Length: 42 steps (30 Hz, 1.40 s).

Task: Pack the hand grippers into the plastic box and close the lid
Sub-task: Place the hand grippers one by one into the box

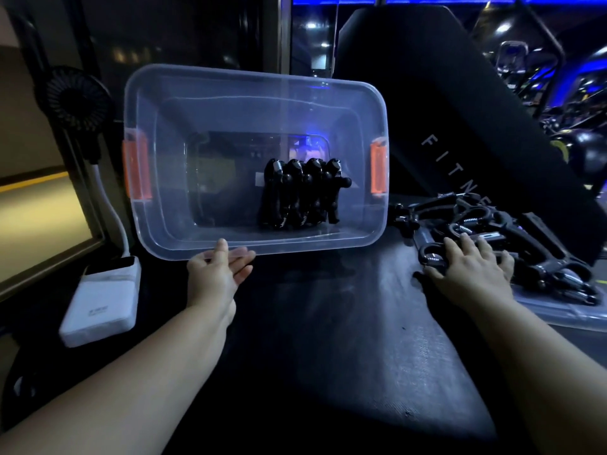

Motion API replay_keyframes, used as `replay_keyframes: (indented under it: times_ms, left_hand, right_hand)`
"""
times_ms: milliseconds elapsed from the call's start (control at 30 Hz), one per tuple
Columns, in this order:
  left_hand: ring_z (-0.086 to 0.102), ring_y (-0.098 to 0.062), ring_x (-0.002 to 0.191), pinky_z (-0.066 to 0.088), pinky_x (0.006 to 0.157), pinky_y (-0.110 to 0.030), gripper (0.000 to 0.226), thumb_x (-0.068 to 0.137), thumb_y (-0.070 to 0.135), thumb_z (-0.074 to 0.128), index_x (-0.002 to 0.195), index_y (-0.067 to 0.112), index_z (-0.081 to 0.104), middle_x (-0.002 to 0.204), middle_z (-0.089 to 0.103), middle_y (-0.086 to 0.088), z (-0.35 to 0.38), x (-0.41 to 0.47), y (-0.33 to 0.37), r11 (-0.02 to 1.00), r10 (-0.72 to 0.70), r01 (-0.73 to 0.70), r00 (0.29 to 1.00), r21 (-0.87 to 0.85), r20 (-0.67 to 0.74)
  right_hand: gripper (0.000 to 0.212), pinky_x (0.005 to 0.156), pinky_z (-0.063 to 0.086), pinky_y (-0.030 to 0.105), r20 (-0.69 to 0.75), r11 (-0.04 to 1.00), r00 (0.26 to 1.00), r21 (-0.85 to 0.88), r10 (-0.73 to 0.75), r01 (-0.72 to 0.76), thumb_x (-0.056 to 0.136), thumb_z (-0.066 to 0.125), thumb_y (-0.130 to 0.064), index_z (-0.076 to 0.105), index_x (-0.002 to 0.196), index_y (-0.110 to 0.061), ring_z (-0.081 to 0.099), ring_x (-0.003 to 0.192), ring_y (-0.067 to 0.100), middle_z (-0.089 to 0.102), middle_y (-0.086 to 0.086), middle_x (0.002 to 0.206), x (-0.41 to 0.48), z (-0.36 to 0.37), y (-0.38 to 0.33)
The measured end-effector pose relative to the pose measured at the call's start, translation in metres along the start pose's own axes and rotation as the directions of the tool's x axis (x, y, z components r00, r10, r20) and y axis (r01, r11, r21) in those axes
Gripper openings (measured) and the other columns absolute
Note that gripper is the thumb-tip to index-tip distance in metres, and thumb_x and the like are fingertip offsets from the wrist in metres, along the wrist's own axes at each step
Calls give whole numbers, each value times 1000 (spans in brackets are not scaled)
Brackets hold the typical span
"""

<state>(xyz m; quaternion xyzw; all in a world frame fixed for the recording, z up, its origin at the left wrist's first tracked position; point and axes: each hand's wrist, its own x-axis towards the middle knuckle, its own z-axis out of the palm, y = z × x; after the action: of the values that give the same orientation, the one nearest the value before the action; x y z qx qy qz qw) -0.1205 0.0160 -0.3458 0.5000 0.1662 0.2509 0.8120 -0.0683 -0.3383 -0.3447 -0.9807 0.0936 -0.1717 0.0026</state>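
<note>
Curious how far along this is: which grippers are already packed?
The row standing inside the box, near its right latch; the rest form a pile outside, touched by the right hand.

Box (230,90) clear glossy plastic, orange latches (137,169). Grippers (551,267) at 3 o'clock matt black, metal springs (435,257) shiny.
</note>
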Motion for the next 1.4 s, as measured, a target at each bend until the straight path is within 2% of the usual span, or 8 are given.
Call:
replay_keyframes:
  times_ms: [200, 300, 433, 767, 867, 1067, 1233, 1400]
  left_hand:
    - [71, -12, 64, 54, 55, -22, 27, 101, 27, 44, 113, 3, 46, 79, 68, -7, 0, -1, -1, 1000, 11, -12, 1000, 8, 9]
    - [71, -12, 65, 54, 56, -23, 29, 101, 27, 44, 115, 2, 47, 80, 68, -7, 0, -1, -1, 1000, 12, -12, 1000, 8, 14]
    - [72, -13, 66, 54, 56, -23, 38, 101, 28, 44, 123, -3, 46, 80, 68, -7, -1, 0, -2, 1000, 7, -8, 1000, 7, 18]
    - [72, -13, 65, 54, 58, -24, 27, 101, 28, 44, 112, 3, 48, 81, 68, -7, 0, -1, -1, 1000, 8, -8, 1000, -5, 16]
    - [72, -13, 67, 54, 59, -24, 27, 101, 27, 44, 112, 3, 48, 82, 69, -8, 0, -2, -1, 1000, 4, -4, 1000, 2, 10]
    - [71, -11, 65, 55, 61, -25, 23, 101, 27, 43, 105, 5, 48, 83, 69, -8, 0, -4, 1, 1000, -1, 1, 1000, 3, 6]
    - [71, -11, 65, 56, 56, -22, 23, 101, 26, 43, 107, 5, 48, 81, 69, -8, 0, -4, 2, 1000, 3, -3, 1000, -6, 9]
    - [71, -13, 67, 55, 61, -25, 17, 101, 26, 44, 97, 10, 47, 81, 69, -8, 0, -5, 2, 1000, 1, -1, 1000, -11, -2]
  right_hand:
    - [74, 106, 20, 48, -66, 998, 996, -44, -57, 54, 77, 48, -76, 38, 138, -35, 29, 134, 25, 32, -5, 151, -6, -10, 1]
    - [74, 104, 25, 38, -74, 997, 994, 10, -76, 77, 73, 57, -73, 48, 131, -29, 34, 127, 26, 43, -2, 140, -9, -17, -4]
    - [71, 103, 30, 39, -63, 993, 992, 28, -109, 111, 70, 57, -76, 51, 125, -33, 39, 122, 25, 48, -2, 130, -9, -15, -10]
    - [34, 99, 23, 36, -53, 954, 956, 73, -287, 290, 82, 56, -58, 61, 115, -46, 50, 116, 17, 56, -9, 120, -21, -17, -28]
    - [37, 97, 26, 36, -35, 936, 942, 100, -335, 336, 82, 58, -57, 61, 117, -45, 51, 115, 15, 56, -9, 121, -27, -21, -34]
    - [45, 92, 44, 36, 8, 867, 882, 190, -472, 462, 77, 61, -60, 61, 119, -43, 58, 105, 19, 56, -6, 113, -39, -21, -48]
    - [51, 92, 46, 27, 45, 788, 823, 321, -567, 525, 78, 67, -53, 57, 125, -39, 57, 106, 15, 50, -7, 119, -50, -21, -62]
    - [56, 92, 42, 19, 56, 749, 803, 403, -593, 526, 78, 67, -55, 54, 129, -37, 53, 110, 8, 46, -10, 122, -52, -22, -62]
